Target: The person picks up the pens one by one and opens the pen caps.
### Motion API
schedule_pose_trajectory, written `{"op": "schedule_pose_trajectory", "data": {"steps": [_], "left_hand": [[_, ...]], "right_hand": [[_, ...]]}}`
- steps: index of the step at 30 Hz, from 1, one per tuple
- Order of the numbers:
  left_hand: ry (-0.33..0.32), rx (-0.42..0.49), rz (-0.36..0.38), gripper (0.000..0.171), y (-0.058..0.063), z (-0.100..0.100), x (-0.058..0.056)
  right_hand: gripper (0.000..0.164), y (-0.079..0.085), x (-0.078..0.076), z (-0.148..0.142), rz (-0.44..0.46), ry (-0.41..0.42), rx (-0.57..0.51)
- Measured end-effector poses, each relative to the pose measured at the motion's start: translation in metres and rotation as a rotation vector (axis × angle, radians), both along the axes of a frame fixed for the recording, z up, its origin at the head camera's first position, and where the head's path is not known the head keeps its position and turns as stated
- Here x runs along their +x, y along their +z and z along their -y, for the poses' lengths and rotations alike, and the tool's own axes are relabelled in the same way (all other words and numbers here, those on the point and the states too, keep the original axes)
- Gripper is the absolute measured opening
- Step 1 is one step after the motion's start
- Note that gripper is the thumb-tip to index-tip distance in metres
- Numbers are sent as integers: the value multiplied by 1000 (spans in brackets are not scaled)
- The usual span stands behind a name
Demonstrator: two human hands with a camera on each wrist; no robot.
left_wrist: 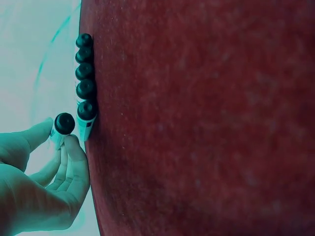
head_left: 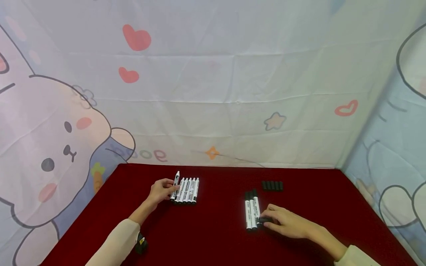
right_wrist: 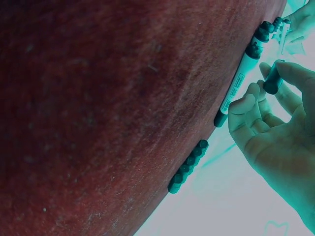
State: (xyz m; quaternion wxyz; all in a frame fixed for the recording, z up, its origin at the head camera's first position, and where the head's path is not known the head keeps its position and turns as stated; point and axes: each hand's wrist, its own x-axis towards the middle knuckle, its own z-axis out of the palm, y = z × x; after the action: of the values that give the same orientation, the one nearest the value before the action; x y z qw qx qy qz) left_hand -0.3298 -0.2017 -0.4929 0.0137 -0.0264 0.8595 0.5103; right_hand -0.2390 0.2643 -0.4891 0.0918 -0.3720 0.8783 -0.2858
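Observation:
My left hand [head_left: 162,191] holds a white marker [head_left: 175,184] between thumb and fingers, its bare white tip pointing away. Just right of it lies a row of several uncapped white markers [head_left: 189,190], tips toward the back. In the left wrist view, the black end of the held marker [left_wrist: 64,124] shows beside the black ends of the row [left_wrist: 85,72]. My right hand [head_left: 284,221] pinches a loose black marker cap [right_wrist: 273,78] between thumb and fingers. Left of that hand, three white markers with black caps [head_left: 252,210] lie side by side.
A row of several loose black caps [head_left: 272,186] sits behind my right hand. The dark red tablecloth [head_left: 213,229] reaches back to a printed fabric backdrop [head_left: 213,122]. A small black object [head_left: 141,244] is at my left wrist.

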Motion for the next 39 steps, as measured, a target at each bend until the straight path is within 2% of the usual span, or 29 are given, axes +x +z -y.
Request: {"op": "schedule_pose_trajectory", "data": {"steps": [11,17,31,39], "left_hand": [[-55,-39,31,47,-8,5,-7],[-73,-82,15,46,-13,6,-7],[-72,-130,-12,42,-10,2,-5],[-111,-135,0,43,-10,1,-3]], "right_hand": [[28,-2,0,-1,-4,12,0],[28,-3,1,-2,-3,8,2],[29,6,0,-1,-11,20,20],[29,6,4,-2,6,14,11]]}}
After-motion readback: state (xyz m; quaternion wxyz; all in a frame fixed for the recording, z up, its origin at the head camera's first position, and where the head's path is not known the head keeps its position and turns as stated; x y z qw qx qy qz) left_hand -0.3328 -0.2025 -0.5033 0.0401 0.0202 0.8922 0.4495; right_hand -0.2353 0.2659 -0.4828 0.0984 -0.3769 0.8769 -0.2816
